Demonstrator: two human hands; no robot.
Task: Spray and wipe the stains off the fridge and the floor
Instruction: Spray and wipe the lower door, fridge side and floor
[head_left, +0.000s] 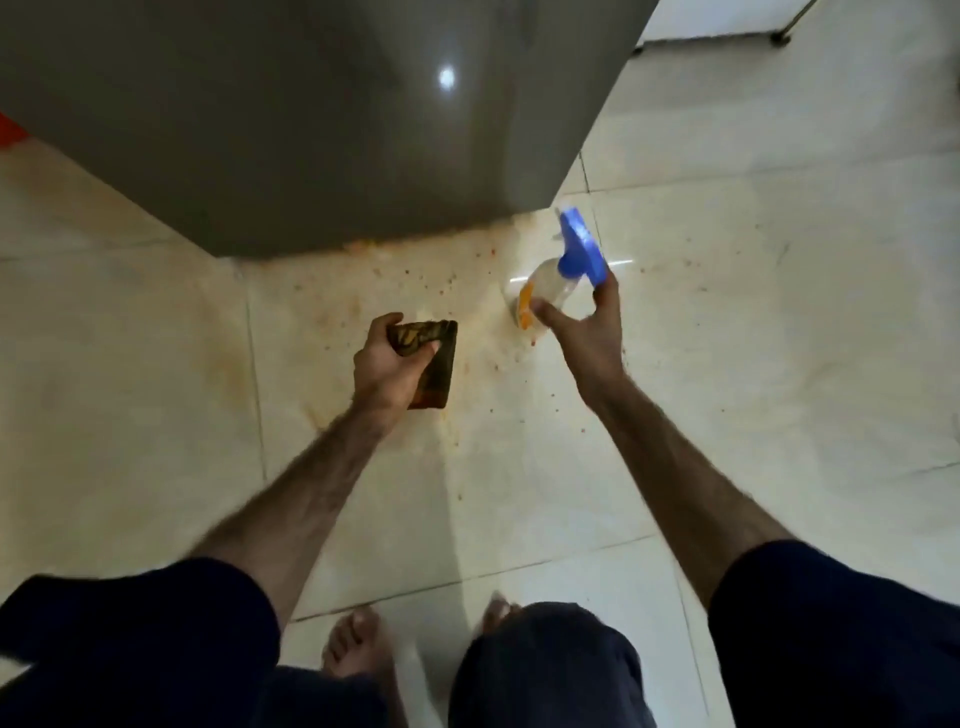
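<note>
The floor (753, 364) is glossy cream tile with thin dark grout lines, pretty reflective. The grey fridge (311, 130) stands right on it, and that's where the mess is: an orange smear (374, 244) runs along the fridge's bottom edge, with a hazy orange-brown film spreading out across the tile in front. Little red-orange specks (447, 280) are scattered out from the fridge's near corner. Two bare feet (353, 644) stand on the tile well back from the fridge.

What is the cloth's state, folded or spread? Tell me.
Folded. The cloth is a compact dark block gripped in the left hand, held above the stained floor.
</note>
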